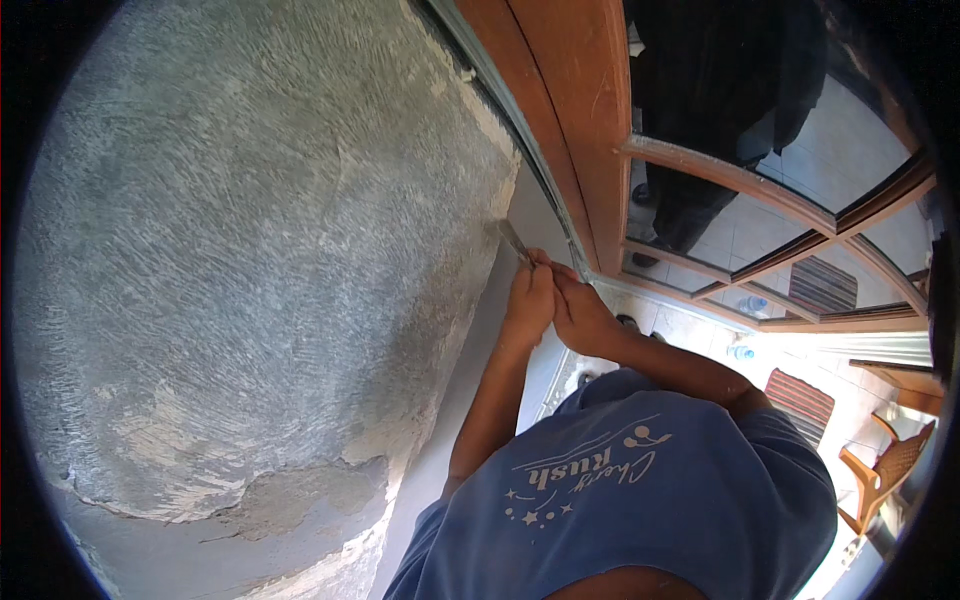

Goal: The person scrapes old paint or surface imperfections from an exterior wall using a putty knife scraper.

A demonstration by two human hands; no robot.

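Observation:
My left hand (pixel 530 300) and my right hand (pixel 585 315) are close together, both closed around a narrow metal tool (pixel 513 238), perhaps a scraper or chisel. Its tip is at the edge of a rough, scored grey plaster patch (pixel 250 230) on the wall; whether it touches cannot be told. Beside the patch runs a smoother pale grey strip (pixel 465 355). A wooden frame (pixel 545 90) with a grey edging stands just right of the tool. My forearms and blue shirt fill the lower middle.
At right are a glass-paned wooden door (pixel 775 205) with dark reflections, a striped mat (pixel 800 400) on the tiled floor, a wooden chair (pixel 870 465) and clear plastic bottles (pixel 740 353). Dark footwear (pixel 628 322) shows beyond my right arm. Flaking paint (pixel 300 500) edges the lower wall.

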